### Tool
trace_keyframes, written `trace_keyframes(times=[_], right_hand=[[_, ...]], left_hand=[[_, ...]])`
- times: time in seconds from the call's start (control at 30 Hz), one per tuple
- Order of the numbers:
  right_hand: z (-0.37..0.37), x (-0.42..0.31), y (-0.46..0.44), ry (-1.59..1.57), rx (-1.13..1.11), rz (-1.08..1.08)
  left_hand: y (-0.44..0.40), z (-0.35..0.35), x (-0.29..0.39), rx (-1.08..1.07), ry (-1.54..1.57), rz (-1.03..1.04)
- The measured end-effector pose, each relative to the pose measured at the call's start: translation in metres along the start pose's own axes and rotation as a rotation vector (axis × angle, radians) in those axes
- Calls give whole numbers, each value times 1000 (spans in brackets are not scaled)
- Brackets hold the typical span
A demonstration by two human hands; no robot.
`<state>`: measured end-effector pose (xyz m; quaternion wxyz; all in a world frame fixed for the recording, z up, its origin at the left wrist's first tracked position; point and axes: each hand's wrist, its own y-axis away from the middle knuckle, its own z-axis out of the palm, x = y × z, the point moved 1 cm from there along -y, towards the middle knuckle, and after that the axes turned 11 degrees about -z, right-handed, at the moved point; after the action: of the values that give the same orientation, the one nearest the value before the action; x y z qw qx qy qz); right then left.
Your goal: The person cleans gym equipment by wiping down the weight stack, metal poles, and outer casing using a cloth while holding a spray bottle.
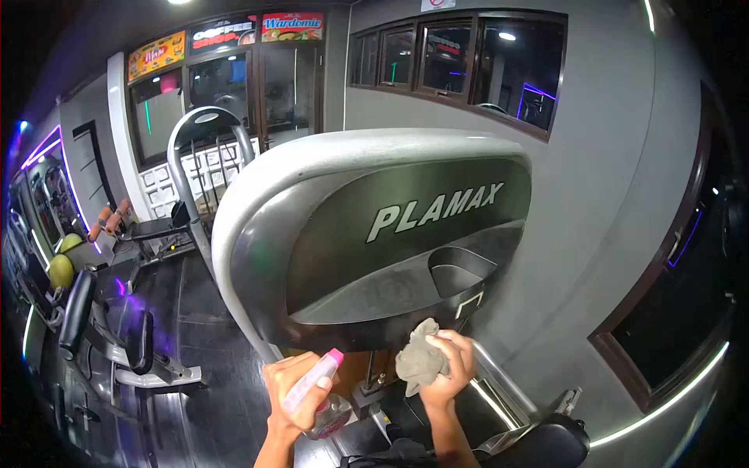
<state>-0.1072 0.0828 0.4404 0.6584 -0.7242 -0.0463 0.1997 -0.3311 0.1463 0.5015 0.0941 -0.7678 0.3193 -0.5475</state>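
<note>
My left hand (290, 387) is wrapped round a spray bottle (331, 417) with a pink and clear head, its nozzle pointing up and to the right. Bunched in my right hand (452, 370) is a greyish cloth (420, 360), its folds sticking out past the fingers. Both hands are just below the front panel of a gym machine (374, 265) marked PLAMAX. That panel is dark with a silver rim and has a moulded cup recess (460, 274) at its lower right. Whether the cloth touches the panel's lower edge I cannot tell.
A black padded seat (550, 444) lies at the lower right, near a metal tube (503, 378). To the left stand a padded bench (133, 343) and another machine (207, 156). A grey wall (601, 210) with dark windows closes off the right side.
</note>
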Motion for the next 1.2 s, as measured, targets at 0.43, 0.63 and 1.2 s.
trace_keyframes(times=[0.43,0.63,1.2], right_hand=[[20,-46,-32,-8,-303,-336],[-7,-26,-59,145,-241,-191],[25,-30,-172,-157,-999,-139]], left_hand=[[24,-26,-21,145,86,16],[30,-34,-30,140,98,10],[-6,-41,-2,156,237,-3]])
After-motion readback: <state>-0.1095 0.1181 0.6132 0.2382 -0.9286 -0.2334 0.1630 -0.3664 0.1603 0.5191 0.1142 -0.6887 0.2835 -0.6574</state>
